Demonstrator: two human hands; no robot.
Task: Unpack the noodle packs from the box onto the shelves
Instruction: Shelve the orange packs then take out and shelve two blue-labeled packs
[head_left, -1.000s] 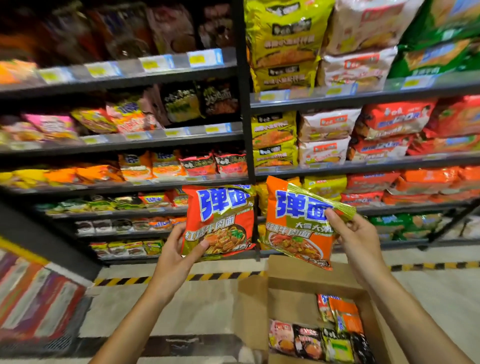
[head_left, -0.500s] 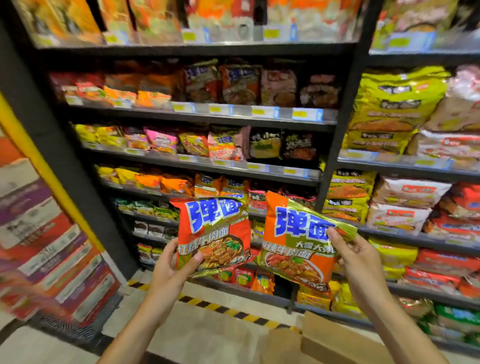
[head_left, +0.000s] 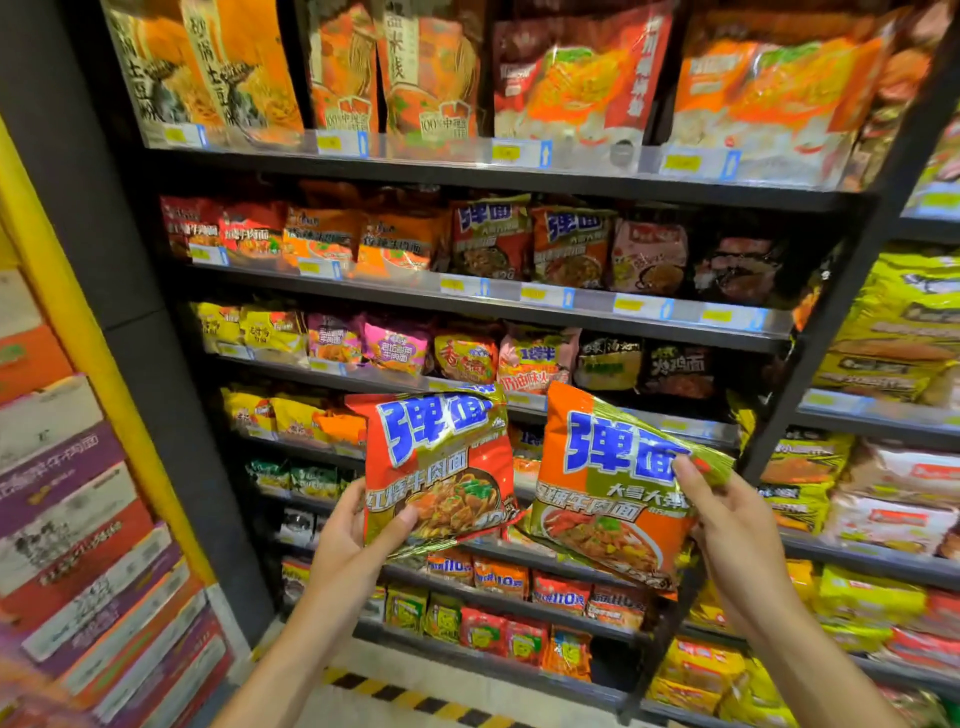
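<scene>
Two instant noodle packs held up before a stocked shop shelving unit (head_left: 519, 179). The left hand (head_left: 348, 540) grasps the lower left corner of a red beef noodle pack (head_left: 436, 467), thumb on its front face. The right hand (head_left: 732, 525) pinches the upper right edge of an orange beef noodle pack (head_left: 608, 488), which tilts toward the right. The packs lie side by side, their inner edges close together, at the height of the fourth shelf from the top. Matching packs (head_left: 530, 241) stand on the second shelf. Stacked cartons (head_left: 78, 519) sit at far left; striped floor tape (head_left: 415, 701) runs below.
</scene>
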